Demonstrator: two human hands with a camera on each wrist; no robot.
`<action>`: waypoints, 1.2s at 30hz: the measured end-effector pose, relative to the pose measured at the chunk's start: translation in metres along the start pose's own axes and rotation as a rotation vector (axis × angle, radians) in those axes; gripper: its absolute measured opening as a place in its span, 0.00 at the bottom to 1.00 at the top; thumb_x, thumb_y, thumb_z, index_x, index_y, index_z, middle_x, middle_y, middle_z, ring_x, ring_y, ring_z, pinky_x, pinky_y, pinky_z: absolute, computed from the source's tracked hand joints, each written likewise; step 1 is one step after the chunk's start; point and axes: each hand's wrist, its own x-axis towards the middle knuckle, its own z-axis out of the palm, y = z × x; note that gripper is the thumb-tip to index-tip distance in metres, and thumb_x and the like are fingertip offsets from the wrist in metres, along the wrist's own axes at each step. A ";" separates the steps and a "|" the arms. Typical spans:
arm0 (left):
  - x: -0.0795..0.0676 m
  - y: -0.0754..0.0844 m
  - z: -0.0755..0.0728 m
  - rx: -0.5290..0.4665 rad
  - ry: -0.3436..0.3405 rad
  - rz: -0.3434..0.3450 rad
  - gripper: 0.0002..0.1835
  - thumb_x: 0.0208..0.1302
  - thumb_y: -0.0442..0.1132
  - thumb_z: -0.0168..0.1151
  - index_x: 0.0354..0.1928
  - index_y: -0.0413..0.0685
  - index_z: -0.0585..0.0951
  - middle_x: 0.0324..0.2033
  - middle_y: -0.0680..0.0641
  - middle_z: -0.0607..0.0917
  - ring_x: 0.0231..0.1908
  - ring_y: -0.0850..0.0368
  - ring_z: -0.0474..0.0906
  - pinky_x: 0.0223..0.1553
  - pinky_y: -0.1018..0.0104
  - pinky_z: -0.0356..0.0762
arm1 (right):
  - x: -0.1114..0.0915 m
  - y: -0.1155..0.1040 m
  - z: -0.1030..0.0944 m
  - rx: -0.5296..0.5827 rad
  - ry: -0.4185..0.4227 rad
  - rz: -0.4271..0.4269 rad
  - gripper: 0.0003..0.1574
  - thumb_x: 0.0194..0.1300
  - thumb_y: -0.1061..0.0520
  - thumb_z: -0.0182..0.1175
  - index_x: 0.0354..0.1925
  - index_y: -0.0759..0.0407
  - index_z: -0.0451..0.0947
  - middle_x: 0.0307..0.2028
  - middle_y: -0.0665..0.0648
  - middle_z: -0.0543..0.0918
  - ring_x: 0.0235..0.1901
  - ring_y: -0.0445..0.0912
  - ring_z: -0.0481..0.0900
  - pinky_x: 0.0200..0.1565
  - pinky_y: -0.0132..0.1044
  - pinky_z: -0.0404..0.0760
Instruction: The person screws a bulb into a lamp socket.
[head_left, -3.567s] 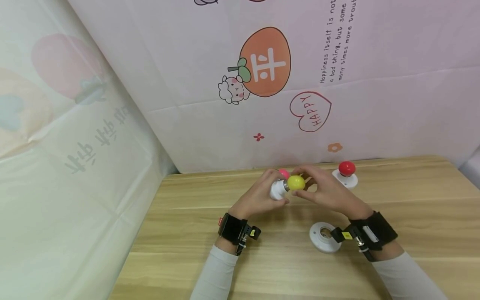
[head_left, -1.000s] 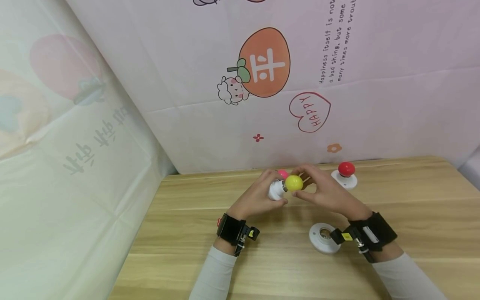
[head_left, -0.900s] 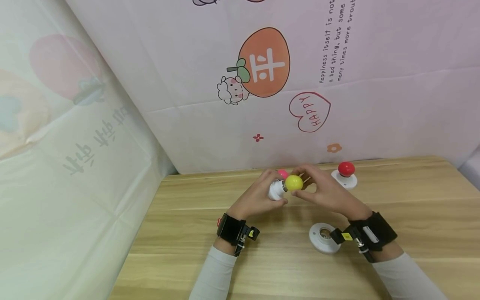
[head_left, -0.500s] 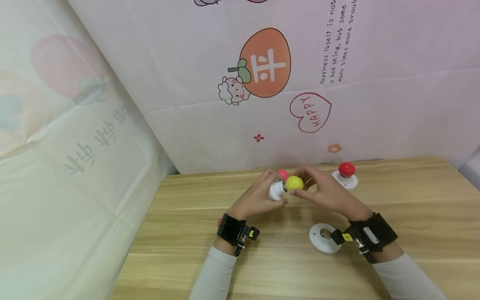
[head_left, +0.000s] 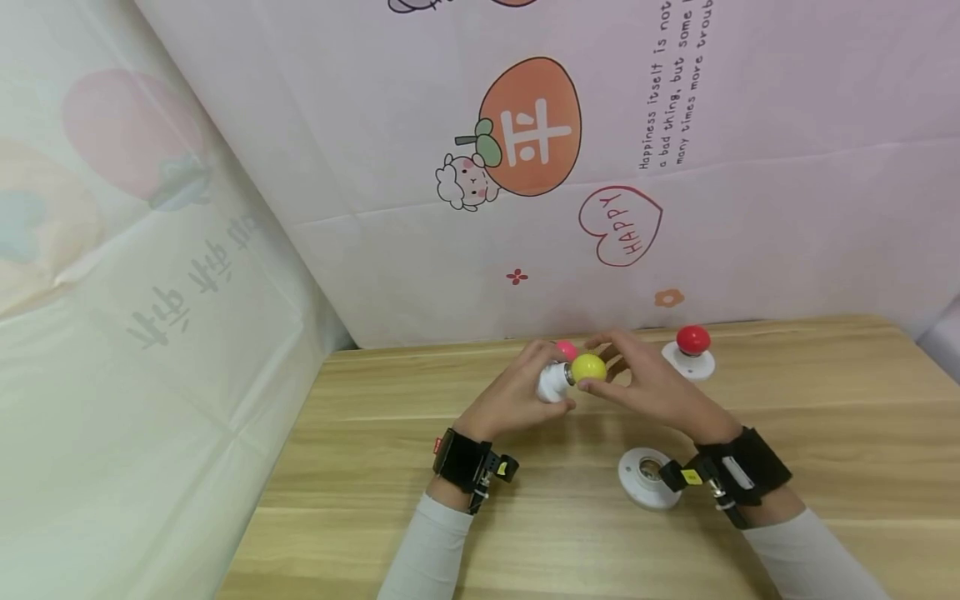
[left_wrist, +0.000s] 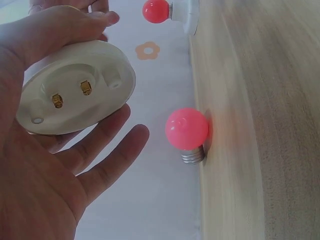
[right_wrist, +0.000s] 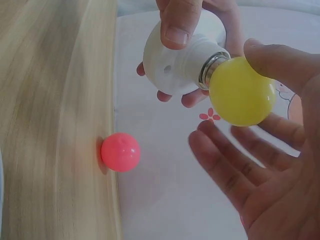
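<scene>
My left hand [head_left: 513, 396] grips a white lamp holder [head_left: 552, 385] above the table, thumb on one side and fingers on the other. Two brass contacts show on the holder's flat back [left_wrist: 75, 95] in the left wrist view. At its mouth sits a yellow light bulb [head_left: 588, 369], a band of its metal screw base [right_wrist: 212, 69] still visible. My right hand [head_left: 660, 396] holds that bulb, the thumb against its glass and the fingers spread loosely round the far side. Behind my left hand, a pink bulb [left_wrist: 186, 129] stands base down, apart from both hands.
A red bulb [head_left: 693, 339] is fitted in a white holder [head_left: 678, 362] at the back right. Another white holder [head_left: 636, 490] lies on the wooden table [head_left: 360, 500] under my right wrist, its socket facing up. A printed cloth [head_left: 412, 275] hangs behind the table.
Both hands stay in nearly the same place. My right thumb and fingers have shifted slightly on the yellow bulb; the other bulbs and holders have not moved.
</scene>
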 end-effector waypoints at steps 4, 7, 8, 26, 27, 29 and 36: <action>0.000 0.001 0.000 -0.003 -0.001 -0.005 0.29 0.62 0.40 0.78 0.63 0.56 0.76 0.63 0.51 0.74 0.52 0.60 0.76 0.52 0.71 0.81 | 0.000 -0.001 0.002 0.007 0.030 -0.094 0.34 0.66 0.50 0.76 0.63 0.56 0.74 0.58 0.55 0.81 0.52 0.50 0.84 0.52 0.45 0.88; 0.000 0.001 -0.001 -0.002 -0.002 -0.001 0.30 0.62 0.41 0.78 0.64 0.56 0.76 0.63 0.51 0.74 0.52 0.60 0.76 0.51 0.72 0.81 | 0.000 0.000 0.002 0.000 0.042 -0.156 0.28 0.66 0.52 0.76 0.60 0.53 0.77 0.56 0.50 0.82 0.51 0.46 0.84 0.50 0.40 0.87; 0.000 0.001 -0.001 -0.003 -0.001 0.000 0.30 0.62 0.41 0.78 0.64 0.56 0.76 0.63 0.51 0.74 0.52 0.60 0.76 0.51 0.72 0.81 | 0.000 0.000 0.002 0.000 0.043 -0.170 0.27 0.66 0.52 0.76 0.59 0.51 0.77 0.56 0.49 0.82 0.50 0.45 0.83 0.50 0.38 0.87; 0.000 0.001 -0.001 -0.003 -0.002 0.011 0.31 0.62 0.41 0.78 0.65 0.55 0.76 0.64 0.50 0.74 0.53 0.59 0.77 0.54 0.72 0.81 | -0.001 -0.003 0.001 0.010 0.011 -0.150 0.34 0.59 0.68 0.75 0.61 0.52 0.76 0.58 0.52 0.82 0.53 0.47 0.81 0.53 0.40 0.87; 0.000 0.001 -0.001 -0.005 -0.002 0.010 0.30 0.62 0.41 0.78 0.65 0.55 0.76 0.64 0.50 0.74 0.53 0.59 0.77 0.54 0.72 0.81 | -0.002 -0.003 0.001 0.011 0.010 -0.144 0.34 0.60 0.67 0.76 0.61 0.53 0.76 0.58 0.52 0.82 0.52 0.48 0.81 0.53 0.40 0.87; 0.000 0.001 -0.001 -0.007 -0.004 0.008 0.30 0.62 0.40 0.78 0.64 0.55 0.76 0.64 0.50 0.74 0.53 0.59 0.76 0.54 0.72 0.81 | -0.002 -0.003 0.001 0.010 0.010 -0.129 0.33 0.60 0.65 0.76 0.62 0.54 0.76 0.58 0.52 0.83 0.51 0.48 0.82 0.52 0.40 0.87; -0.001 0.000 -0.002 0.001 0.002 0.015 0.30 0.62 0.40 0.78 0.64 0.54 0.76 0.64 0.50 0.74 0.54 0.59 0.77 0.55 0.71 0.80 | -0.002 -0.001 0.001 -0.005 0.012 -0.098 0.32 0.64 0.58 0.77 0.63 0.56 0.77 0.54 0.52 0.85 0.47 0.48 0.83 0.47 0.40 0.87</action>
